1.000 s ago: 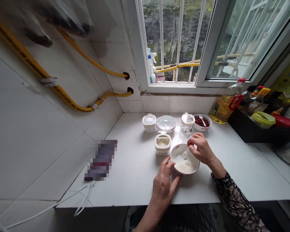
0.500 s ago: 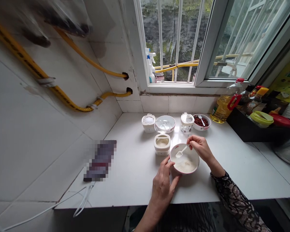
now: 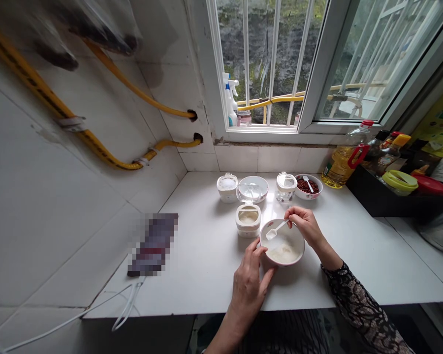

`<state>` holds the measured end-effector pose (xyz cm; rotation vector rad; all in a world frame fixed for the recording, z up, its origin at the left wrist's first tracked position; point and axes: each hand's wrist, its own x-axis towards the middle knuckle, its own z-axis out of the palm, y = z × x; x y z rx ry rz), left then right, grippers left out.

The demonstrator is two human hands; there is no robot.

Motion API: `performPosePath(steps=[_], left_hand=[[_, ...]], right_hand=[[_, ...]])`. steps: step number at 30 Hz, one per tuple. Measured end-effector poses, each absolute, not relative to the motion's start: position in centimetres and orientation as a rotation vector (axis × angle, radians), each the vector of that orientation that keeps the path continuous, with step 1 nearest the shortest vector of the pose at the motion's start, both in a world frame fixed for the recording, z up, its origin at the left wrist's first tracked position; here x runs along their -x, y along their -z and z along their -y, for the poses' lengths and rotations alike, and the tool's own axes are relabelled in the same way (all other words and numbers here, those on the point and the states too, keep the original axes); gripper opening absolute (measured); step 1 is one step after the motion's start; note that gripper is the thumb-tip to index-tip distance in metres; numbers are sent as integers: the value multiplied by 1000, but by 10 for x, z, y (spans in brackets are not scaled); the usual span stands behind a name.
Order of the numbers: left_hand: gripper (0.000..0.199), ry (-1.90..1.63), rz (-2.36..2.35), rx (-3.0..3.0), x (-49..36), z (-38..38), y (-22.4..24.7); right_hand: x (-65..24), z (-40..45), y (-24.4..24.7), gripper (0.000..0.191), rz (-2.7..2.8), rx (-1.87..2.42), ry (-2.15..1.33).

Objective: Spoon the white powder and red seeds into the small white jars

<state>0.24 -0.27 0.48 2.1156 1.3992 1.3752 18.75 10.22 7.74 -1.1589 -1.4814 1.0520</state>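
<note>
Standing beside the counter (image 3: 192, 255), I record the following. The bowl (image 3: 297, 234) sits upright on the counter in front of the person, between the two hands. The spoon (image 3: 276, 230) lies at a slant over its mouth, its long axis running from the right fingertips down and leftward to the scoop, above the bowl's left inner side. The pale powder (image 3: 284, 253) rests on the bowl's floor, nearer the person and to the right of the scoop; in my judgement this offset is the governing relation. The right hand commands the spoon; the left is the nearer to the bowl's left wall.

Right hand (image 3: 307, 228): closed in a pinch on the handle's upper end, at the bowl's far right rim, wrist raised off the counter, forearm slanting in from the right under a lace sleeve (image 3: 359, 304).

Left hand (image 3: 248, 280): partly curled, fingers on the left rim and thumb along the near side, steadying the bowl, as I judge it.

A lidded container (image 3: 248, 231) stands just beyond the left fingers (its lid raised). Whether the scoop carries powder, or touches the wall, I cannot tell.
</note>
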Motion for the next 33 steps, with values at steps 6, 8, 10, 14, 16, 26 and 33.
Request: performPosePath(steps=[6, 8, 10, 14, 16, 26, 33], left_hand=[[36, -1370, -1390, -2110, -2, 3, -4], [36, -1369, -1388, -2113, -2, 3, -4], [36, -1370, -1390, -2114, -1, 3, -3], [37, -1373, -1396, -2109, -1, 3, -3], [38, -1375, -1397, -2111, -1, 3, -3], [39, -1343, -1405, -2121, -1, 4, -6], [37, -1351, -1407, -2117, -2, 4, -7]], right_hand=[[-184, -98, -74, 16, 1817, 1186, -545], [-182, -96, -73, 17, 1955, 1126, -422], [-182, -95, -73, 19, 2047, 1073, -433], [-182, -94, -75, 20, 2087, 1007, -534], [-182, -94, -76, 19, 2083, 979, -588], [-187, -97, -80, 14, 1574, 1133, -1120], [-189, -99, -84, 13, 1419, 1149, -1152]])
